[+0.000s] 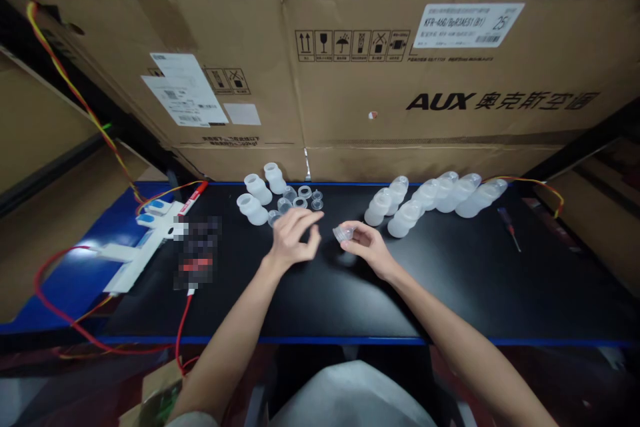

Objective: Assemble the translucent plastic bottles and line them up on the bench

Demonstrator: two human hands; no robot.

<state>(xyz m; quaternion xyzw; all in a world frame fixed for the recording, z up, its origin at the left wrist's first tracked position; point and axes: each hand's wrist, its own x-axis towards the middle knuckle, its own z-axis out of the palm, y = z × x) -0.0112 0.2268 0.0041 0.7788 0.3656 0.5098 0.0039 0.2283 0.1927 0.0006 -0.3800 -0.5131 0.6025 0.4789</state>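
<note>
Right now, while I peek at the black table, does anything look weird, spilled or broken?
Nothing looks spilled or broken. The only odd one out may be the screwdriver: it lies by itself toward the right of the black tabletop, a lone tool apart from the white bottles.

I make out a plain, pale grey garment [360, 397] on the near side of the tabletop [375, 307], and a similar pale sleeve [193, 421] below its near left edge. Slim, bare forearms [233, 333] reach over the tabletop; left grip [316, 232] and right grip [346, 235] are bare human hands.
</note>
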